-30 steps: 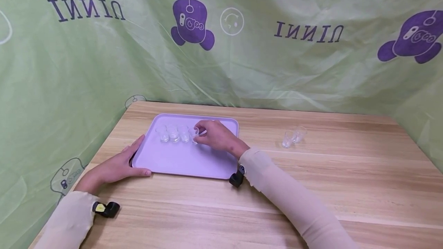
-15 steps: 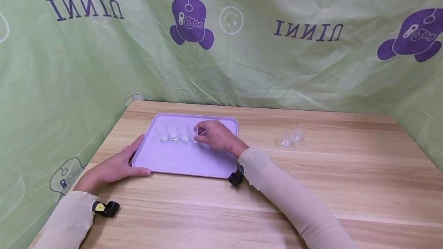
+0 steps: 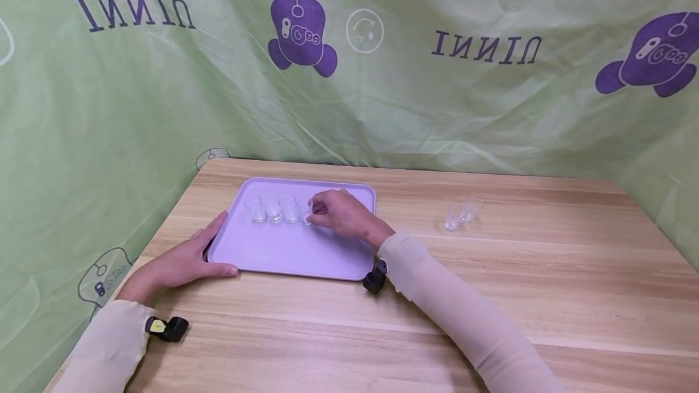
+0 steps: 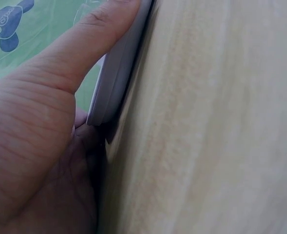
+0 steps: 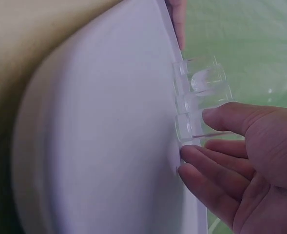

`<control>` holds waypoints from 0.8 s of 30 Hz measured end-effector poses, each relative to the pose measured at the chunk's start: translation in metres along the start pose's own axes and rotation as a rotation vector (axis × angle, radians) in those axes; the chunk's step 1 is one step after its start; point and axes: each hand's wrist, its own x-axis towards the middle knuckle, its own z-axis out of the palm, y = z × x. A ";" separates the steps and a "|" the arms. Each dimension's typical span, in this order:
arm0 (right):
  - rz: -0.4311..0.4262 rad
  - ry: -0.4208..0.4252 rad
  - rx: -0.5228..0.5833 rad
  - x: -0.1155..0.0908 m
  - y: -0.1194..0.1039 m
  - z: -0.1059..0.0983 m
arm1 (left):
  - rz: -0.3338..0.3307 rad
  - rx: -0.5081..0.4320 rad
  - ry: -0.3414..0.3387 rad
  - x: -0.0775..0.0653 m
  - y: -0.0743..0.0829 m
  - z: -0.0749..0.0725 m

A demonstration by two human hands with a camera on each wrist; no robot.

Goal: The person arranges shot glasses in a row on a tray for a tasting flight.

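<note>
A lilac tray (image 3: 295, 253) lies on the table, with a row of several small clear shot glasses (image 3: 274, 209) standing towards its back. My left hand (image 3: 185, 259) spans the tray's near left corner, its straight thumb along the front edge and its fingers along the left side. At the right end of the row, my right hand (image 3: 344, 214) holds a shot glass (image 3: 306, 213) between thumb and fingertips. In the right wrist view the thumb lies on that glass (image 5: 194, 126), with the fingers on its other side. The left wrist view shows the thumb against the tray's rim (image 4: 115, 83).
Two more clear shot glasses, a nearer one (image 3: 453, 217) and one just behind it (image 3: 471, 210), stand on the wooden table (image 3: 519, 272) right of the tray. A green printed cloth (image 3: 409, 108) hangs behind the table and along its left side.
Both hands, the tray and the glasses stay nearly in place. The right hand's fingertips have shifted very slightly to the right at the end glass.
</note>
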 end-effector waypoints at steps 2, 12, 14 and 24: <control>0.006 -0.002 0.003 -0.001 0.000 -0.002 | 0.000 -0.001 0.000 0.000 0.000 0.000; -0.020 0.044 -0.012 -0.019 0.006 -0.017 | 0.016 0.002 0.007 0.001 0.000 -0.001; -0.041 0.056 -0.025 -0.024 0.007 -0.021 | 0.013 0.001 0.006 0.001 0.000 -0.001; -0.082 0.148 -0.133 -0.053 0.009 -0.038 | -0.002 0.005 0.007 0.000 0.002 0.000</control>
